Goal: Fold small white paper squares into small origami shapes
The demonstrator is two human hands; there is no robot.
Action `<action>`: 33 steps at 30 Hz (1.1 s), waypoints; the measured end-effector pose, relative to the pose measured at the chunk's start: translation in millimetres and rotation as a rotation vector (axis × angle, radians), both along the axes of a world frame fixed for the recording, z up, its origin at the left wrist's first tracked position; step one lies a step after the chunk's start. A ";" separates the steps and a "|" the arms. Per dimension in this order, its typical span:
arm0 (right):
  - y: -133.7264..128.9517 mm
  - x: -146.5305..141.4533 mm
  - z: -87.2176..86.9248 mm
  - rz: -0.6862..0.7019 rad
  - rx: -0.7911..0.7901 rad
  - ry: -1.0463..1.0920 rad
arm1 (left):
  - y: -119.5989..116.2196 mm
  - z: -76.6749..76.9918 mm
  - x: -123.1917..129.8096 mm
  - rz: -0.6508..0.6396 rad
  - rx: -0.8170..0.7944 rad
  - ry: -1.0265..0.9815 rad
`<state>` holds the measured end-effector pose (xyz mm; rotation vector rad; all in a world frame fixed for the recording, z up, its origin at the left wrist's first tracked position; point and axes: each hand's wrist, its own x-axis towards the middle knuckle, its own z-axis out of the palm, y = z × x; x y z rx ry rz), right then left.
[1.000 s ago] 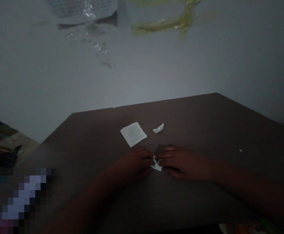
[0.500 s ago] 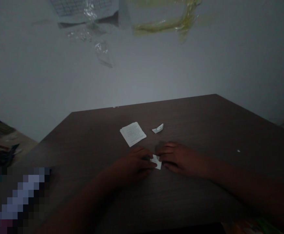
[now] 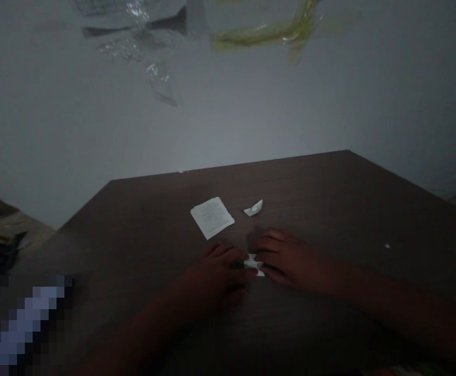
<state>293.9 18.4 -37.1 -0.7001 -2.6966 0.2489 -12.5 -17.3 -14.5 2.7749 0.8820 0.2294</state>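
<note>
On my feed from the head camera, the scene is dim, but the two hands are plain enough. The person's left hand (image 3: 215, 271) and right hand (image 3: 290, 258) rest near the near-middle of the dark wood-grain desk (image 3: 329, 198), well in from its edges. Between them sits a small piece of folded white paper (image 3: 254, 265), pinched into a bow-tie shape. The left hand is curled, with its fingertips closing on the paper's left end. The right hand comes in from the other side, its fingers slightly spread and pressing on the right end. Neither hand is open: both are closed in on that one piece and hold it against the desk top, covering most of it, though I can't tell how hard they are gripping.

Just beyond the hands lie two more pieces of paper. A loose square of printed paper (image 3: 212, 218) sits tilted on the desk, nearly touching the left hand's knuckles; its print is too small for me to read. To its right, a little apart, is a small folded paper shape (image 3: 253, 208). A white speck (image 3: 386, 246) lies out toward the desk's right side. Past the far corner of the desk, clear plastic (image 3: 159, 81) and a yellow-green strip (image 3: 267, 34) hang on the pale wall (image 3: 228, 120). A pixelated patch (image 3: 24, 324) hides the near left corner.
</note>
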 end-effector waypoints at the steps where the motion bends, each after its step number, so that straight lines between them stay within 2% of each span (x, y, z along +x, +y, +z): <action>1: -1.7 -0.4 -1.2 0.010 0.005 -0.008 | -1.0 -1.2 1.2 0.016 -0.003 -0.009; 6: -7.9 -1.8 -0.9 0.032 0.030 -0.072 | 0.8 -6.5 2.6 0.085 0.014 -0.003; 12: -11.4 -0.5 11.5 0.076 0.080 -0.130 | 0.6 -1.0 5.3 0.246 0.115 0.136; 15: -12.9 0.3 16.6 0.075 0.069 -0.154 | -0.2 0.0 8.3 0.245 0.117 0.145; 23: -12.0 1.6 16.2 0.091 0.054 -0.153 | -0.5 -2.1 9.1 0.128 0.097 0.106; 33: -11.4 2.4 16.8 0.091 0.038 -0.124 | 0.5 9.2 18.4 0.363 0.175 0.250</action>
